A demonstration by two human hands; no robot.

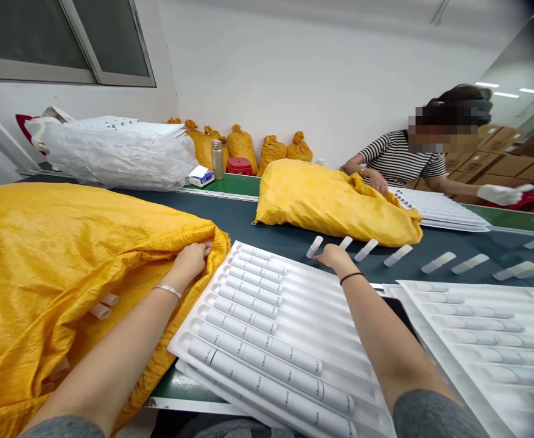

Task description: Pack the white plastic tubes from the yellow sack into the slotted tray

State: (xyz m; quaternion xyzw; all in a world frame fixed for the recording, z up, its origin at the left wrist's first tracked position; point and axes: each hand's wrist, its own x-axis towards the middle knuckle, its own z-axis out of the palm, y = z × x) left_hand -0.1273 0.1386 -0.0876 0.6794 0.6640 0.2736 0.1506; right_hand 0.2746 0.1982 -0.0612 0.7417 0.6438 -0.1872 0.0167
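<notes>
At the mouth of a yellow woven sack (88, 213), my left hand (191, 260) is closed around a white tube (208, 246), mostly hidden by the fingers and the sack's edge. More pale tubes (100, 311) show inside the sack's folds. My right hand (338, 258) reaches over the dark belt with fingers bunched, its fingertips by the base of an upright white tube (315, 247). What those fingers hold, if anything, is hidden. Below and between my arms lies a white plastic tray (326, 304), its left part filled with rows of printed white tubes (248, 340).
Several white tubes (398, 255) stand in a line along the dark belt (230, 213). Another filled tray (486, 334) lies at right. Across the belt, a co-worker (406, 155) in a striped top handles another yellow sack (326, 201) beside stacked trays (444, 210). A plastic-wrapped bundle (120, 152) sits back left.
</notes>
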